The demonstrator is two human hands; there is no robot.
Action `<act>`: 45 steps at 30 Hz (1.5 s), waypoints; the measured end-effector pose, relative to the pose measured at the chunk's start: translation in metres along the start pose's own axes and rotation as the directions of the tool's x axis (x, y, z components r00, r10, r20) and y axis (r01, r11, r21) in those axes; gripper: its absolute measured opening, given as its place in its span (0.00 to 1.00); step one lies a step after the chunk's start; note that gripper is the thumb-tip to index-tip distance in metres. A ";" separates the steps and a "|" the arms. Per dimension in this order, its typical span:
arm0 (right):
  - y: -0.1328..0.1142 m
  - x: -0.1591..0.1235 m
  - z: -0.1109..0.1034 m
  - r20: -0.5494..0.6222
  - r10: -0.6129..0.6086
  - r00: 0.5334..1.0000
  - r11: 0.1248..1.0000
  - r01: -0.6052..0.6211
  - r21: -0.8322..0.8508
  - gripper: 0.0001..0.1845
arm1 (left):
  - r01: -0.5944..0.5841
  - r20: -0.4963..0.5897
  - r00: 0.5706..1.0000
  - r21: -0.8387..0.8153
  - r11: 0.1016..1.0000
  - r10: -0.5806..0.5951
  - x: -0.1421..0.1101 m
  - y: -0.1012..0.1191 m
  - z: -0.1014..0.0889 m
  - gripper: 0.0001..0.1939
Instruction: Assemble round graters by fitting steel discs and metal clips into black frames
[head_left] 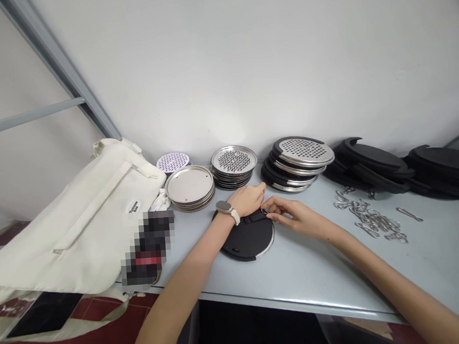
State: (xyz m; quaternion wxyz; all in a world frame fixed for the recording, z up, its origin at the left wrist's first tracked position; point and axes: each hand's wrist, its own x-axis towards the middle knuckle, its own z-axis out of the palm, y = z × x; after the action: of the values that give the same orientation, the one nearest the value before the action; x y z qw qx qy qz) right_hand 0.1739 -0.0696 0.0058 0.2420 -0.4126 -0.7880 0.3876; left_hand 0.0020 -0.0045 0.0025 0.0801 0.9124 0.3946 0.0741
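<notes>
On the table in front of me lies a round black disc [244, 240] with a strip of silver metal rim at its right. A short black strap [255, 218] lies across its upper part. My left hand [247, 200], with a watch on its wrist, rests over the disc's far edge; its fingers are bent and partly hidden. At the strap's right end, my right hand [289, 212] pinches a small metal clip [264, 210] between thumb and forefinger. A loose pile of metal clips [374, 218] lies to the right.
Behind stand stacks of plain metal discs [190, 184], grater discs [234, 160], black-edged grater discs [305, 152] and black covers [381, 160], [449, 162]. A white bag [87, 218] and a blurred-out dark item [148, 251] lie left. The table's front edge [281, 302] is near me.
</notes>
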 end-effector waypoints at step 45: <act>0.006 -0.002 0.004 -0.028 -0.041 0.999 0.991 0.037 -0.130 0.12 | 0.013 0.006 1.000 -0.044 0.999 -0.012 -0.001 0.002 -0.004 0.11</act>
State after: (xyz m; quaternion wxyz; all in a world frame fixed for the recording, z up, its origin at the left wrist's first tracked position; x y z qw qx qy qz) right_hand 0.1746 -0.0709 -0.0012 0.2341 -0.4180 -0.8156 0.3245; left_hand 0.0025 -0.0061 0.0065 0.1016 0.9081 0.3983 0.0796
